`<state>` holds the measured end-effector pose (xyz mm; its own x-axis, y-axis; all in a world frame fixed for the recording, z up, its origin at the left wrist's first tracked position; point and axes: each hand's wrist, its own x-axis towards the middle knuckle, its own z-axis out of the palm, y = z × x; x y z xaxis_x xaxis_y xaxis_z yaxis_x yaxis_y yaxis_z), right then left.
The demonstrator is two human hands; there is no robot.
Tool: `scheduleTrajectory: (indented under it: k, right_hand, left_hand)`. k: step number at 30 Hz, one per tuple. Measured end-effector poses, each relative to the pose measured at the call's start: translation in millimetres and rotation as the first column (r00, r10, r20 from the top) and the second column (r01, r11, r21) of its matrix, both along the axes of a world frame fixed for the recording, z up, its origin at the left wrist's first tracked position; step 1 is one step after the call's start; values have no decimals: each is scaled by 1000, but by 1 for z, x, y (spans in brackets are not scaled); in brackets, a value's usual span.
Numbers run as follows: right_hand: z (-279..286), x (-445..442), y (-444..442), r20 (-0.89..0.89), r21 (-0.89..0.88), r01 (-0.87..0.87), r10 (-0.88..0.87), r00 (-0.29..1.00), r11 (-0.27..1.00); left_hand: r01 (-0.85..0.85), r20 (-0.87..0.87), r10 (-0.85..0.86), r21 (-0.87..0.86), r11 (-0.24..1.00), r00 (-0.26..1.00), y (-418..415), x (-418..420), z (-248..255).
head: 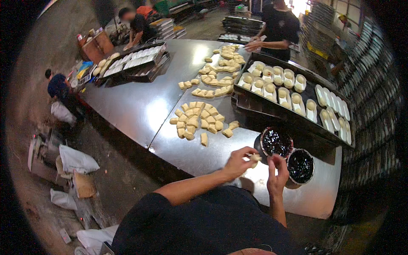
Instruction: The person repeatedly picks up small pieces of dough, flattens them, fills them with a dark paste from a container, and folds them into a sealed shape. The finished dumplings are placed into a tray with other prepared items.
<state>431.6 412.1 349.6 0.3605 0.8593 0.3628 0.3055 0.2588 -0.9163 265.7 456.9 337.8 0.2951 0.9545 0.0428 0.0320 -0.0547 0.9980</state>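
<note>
My left hand [239, 162] pinches a small piece of dough [255, 158] between thumb and fingers, above the metal table near its front edge. Close to its right, my right hand [278, 170] is raised at the rim of a round bowl of dark, glossy filling [276, 142]; its fingertips are near each other, and whether they hold anything is unclear. A second bowl of dark filling [300, 166] stands just right of that hand. Cut dough pieces [193, 119] lie in a cluster left of the bowls, with one separate piece [204, 139] nearer me.
Behind the bowls, a black tray [331, 134] holds dough balls in white paper cups. Rows of dough [216, 92] extend across the metal table [127, 105]. Another tray [140, 76] stands far left. A co-worker [279, 32] stands at the far side; others work at left.
</note>
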Motion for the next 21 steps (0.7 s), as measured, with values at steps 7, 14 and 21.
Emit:
scheduleTrajectory:
  k: [7,14,21]
  right_hand:
    - [88,65,12,-451,107,370,-286,845,923]
    - [-3,24,-17,-230,171,189,-148,962,967]
    - [-82,130,-54,-453,-373,-181,-9,892,910]
  left_hand:
    - [98,101,-171,500,860,980,-1,113,87]
    - [130,82,-107,-371,920,991,8,122,27]
    - [363,319,-173,-826,432,932,25,137,-101]
